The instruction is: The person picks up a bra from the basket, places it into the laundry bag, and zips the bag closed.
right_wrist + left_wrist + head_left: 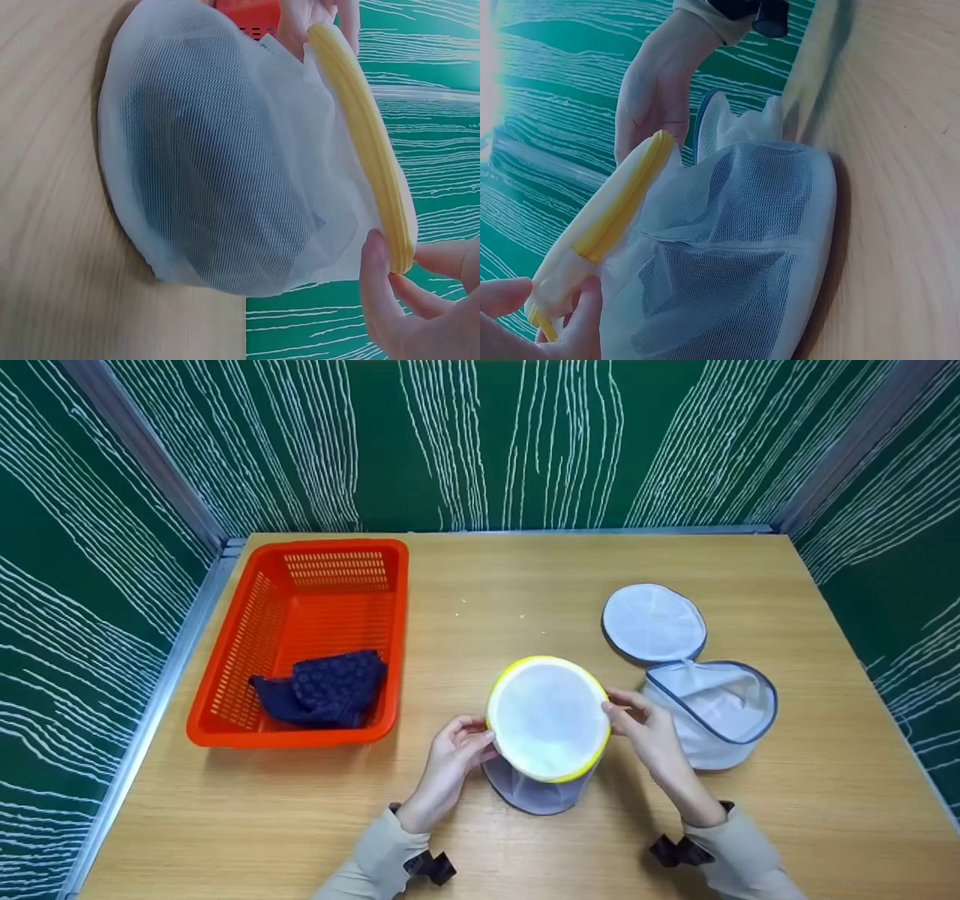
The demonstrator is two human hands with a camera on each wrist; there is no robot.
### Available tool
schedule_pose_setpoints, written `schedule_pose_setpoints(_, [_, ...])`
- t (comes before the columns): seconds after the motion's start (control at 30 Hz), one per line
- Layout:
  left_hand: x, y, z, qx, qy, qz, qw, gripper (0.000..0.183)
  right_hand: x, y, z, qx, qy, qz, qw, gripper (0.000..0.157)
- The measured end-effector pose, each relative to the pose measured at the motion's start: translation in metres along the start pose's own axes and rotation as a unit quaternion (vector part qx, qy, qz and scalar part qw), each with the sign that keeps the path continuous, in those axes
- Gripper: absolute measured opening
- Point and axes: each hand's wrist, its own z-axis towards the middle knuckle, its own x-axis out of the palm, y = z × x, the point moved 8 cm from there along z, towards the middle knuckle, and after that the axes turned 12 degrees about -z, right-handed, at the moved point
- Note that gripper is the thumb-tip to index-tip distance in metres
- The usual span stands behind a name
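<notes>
A white mesh laundry bag (549,720) with a yellow zipper rim stands on the table in front of me, its round top facing up. My left hand (454,765) pinches the rim on the left, thumb on top. On the opposite side my right hand (654,735) pinches the rim between thumb and fingers. Both wrist views show dark cloth through the mesh sides (735,202), and the yellow zipper band (367,150) runs round the top. The rim is tilted a little above the bag's wider base.
To the right, a second white mesh bag (712,735) with dark blue trim has its round lid (654,622) flipped back. An orange plastic basket (401,645) at the left holds a dark blue patterned cloth (330,688). Green panels with white lines wall the table (465,840).
</notes>
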Motion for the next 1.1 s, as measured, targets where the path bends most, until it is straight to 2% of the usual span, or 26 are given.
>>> schedule_pose_setpoints(0.13, [-0.004, 0.003, 0.006, 0.034, 0.026, 0.003, 0.9991, 0.029, 0.001, 0.0, -0.001, 0.02, 0.003, 0.04, 0.999, 0.04])
schedule_pose_setpoints(0.3, [-0.022, 0.021, 0.024, 0.072, 0.049, 0.019, 0.996, 0.03, 0.003, 0.005, -0.001, 0.033, 0.008, 0.085, 0.996, 0.043])
schedule_pose_setpoints(0.43, [-0.036, 0.031, 0.038, 0.08, 0.041, 0.01, 0.9959, 0.03, 0.004, 0.01, 0.0, 0.036, 0.018, 0.095, 0.995, 0.045])
schedule_pose_setpoints(0.6, [-0.054, 0.043, 0.059, 0.078, 0.011, -0.043, 0.9959, 0.037, 0.007, 0.016, 0.004, 0.043, 0.036, 0.12, 0.991, 0.049])
schedule_pose_setpoints(0.7, [-0.055, 0.039, 0.065, 0.09, 0.002, -0.045, 0.9949, 0.037, 0.01, 0.021, 0.008, 0.047, 0.044, 0.152, 0.986, 0.05])
schedule_pose_setpoints(0.77, [-0.047, 0.026, 0.062, 0.098, 0.002, -0.035, 0.9945, 0.032, 0.012, 0.024, 0.01, 0.049, 0.049, 0.171, 0.983, 0.051])
schedule_pose_setpoints(0.83, [-0.027, 0.003, 0.05, 0.096, -0.014, -0.025, 0.995, 0.027, 0.013, 0.027, 0.013, 0.051, 0.054, 0.193, 0.978, 0.051])
schedule_pose_setpoints(0.93, [-0.031, 0.0, 0.062, 0.102, -0.031, -0.029, 0.9938, 0.03, 0.014, 0.032, 0.018, 0.048, 0.054, 0.221, 0.973, 0.05])
schedule_pose_setpoints(1.0, [-0.042, 0.007, 0.078, 0.107, -0.046, -0.038, 0.9924, 0.035, 0.014, 0.034, 0.022, 0.046, 0.053, 0.238, 0.969, 0.05])
schedule_pose_setpoints(1.07, [-0.063, 0.024, 0.104, 0.126, -0.041, -0.042, 0.9902, 0.041, 0.015, 0.036, 0.026, 0.044, 0.051, 0.252, 0.965, 0.049])
schedule_pose_setpoints(1.1, [-0.063, 0.023, 0.108, 0.132, -0.043, -0.043, 0.9894, 0.042, 0.015, 0.037, 0.029, 0.045, 0.05, 0.257, 0.964, 0.049])
